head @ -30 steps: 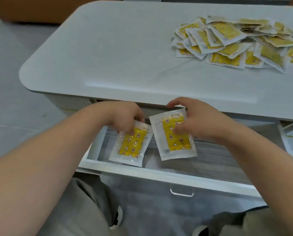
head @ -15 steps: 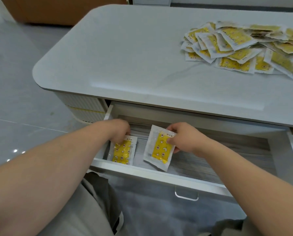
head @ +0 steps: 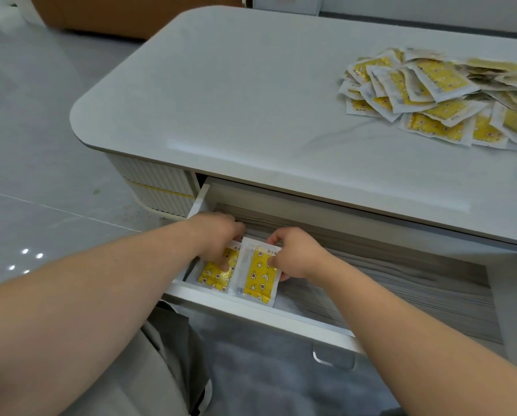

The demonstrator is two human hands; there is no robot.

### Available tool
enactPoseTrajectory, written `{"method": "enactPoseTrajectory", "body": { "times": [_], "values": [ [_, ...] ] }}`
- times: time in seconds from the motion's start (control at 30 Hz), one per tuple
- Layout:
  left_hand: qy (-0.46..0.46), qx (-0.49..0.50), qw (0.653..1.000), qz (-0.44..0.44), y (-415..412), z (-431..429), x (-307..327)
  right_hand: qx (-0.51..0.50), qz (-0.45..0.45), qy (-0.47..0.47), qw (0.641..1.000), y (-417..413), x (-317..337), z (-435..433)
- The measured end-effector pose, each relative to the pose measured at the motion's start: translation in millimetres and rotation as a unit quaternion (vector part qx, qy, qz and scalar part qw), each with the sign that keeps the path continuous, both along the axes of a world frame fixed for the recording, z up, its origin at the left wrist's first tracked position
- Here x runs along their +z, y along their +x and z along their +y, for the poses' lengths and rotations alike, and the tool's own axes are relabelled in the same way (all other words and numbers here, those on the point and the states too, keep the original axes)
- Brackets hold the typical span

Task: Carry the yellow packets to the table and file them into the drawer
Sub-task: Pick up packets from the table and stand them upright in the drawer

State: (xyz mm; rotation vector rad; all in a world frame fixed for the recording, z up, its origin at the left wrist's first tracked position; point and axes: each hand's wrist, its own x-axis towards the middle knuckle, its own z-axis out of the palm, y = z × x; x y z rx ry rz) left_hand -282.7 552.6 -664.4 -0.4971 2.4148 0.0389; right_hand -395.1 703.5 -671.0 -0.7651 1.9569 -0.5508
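Note:
An open white drawer [head: 251, 310] juts out from under the grey table [head: 251, 100]. Two yellow packets with clear borders stand side by side in its left front corner. My left hand [head: 218, 235] holds the left packet [head: 215, 274] from above, fingertips on its yellow face. My right hand [head: 293, 253] pinches the right packet [head: 258, 280] at its right edge, thumb behind. A heap of several more yellow packets [head: 431, 94] lies on the table's right side.
The drawer's grey ribbed floor [head: 401, 283] stretches to the right of my hands. A metal handle [head: 332, 358] hangs on the drawer front. Grey floor tiles [head: 41, 175] lie to the left, a brown cabinet [head: 125, 13] stands behind, and my knees are under the drawer.
Both hands have gone from above the drawer down into its left front corner. The two packets now stand close together, the right one brought in against the left one.

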Motion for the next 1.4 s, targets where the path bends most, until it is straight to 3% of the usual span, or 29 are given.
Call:
{"method": "enactPoseTrajectory", "body": {
  "times": [0.17,0.3,0.43,0.53,0.77,1.03,1.13,1.3,1.4],
  "values": [
    [-0.038,-0.002,0.998,-0.048,1,5,4,0.026,0.055,0.008,0.998,2,-6,-12],
    [-0.043,-0.006,0.998,-0.055,4,7,8,0.007,0.03,0.0,1.0,8,-12,-17],
    [-0.027,0.018,0.999,-0.001,3,-1,19,0.026,0.038,-0.015,0.999,8,-15,-19],
    [-0.016,0.022,0.999,0.025,0,-5,25,0.091,0.109,-0.031,0.989,8,-16,-23],
    [-0.008,-0.006,1.0,-0.029,-1,0,20,0.206,0.293,-0.006,0.933,18,-22,-25],
    [-0.053,-0.005,0.994,-0.099,-20,13,48,0.237,0.368,0.013,0.899,19,4,-14],
    [-0.054,0.005,0.997,-0.054,-31,19,79,0.229,0.368,-0.03,0.901,14,38,-6],
    [0.092,0.077,0.991,0.06,-42,29,143,0.21,0.448,-0.064,0.867,-10,99,24],
    [0.01,0.061,0.983,0.173,-63,36,161,0.12,0.497,-0.084,0.855,-48,120,42]
  ]
}}
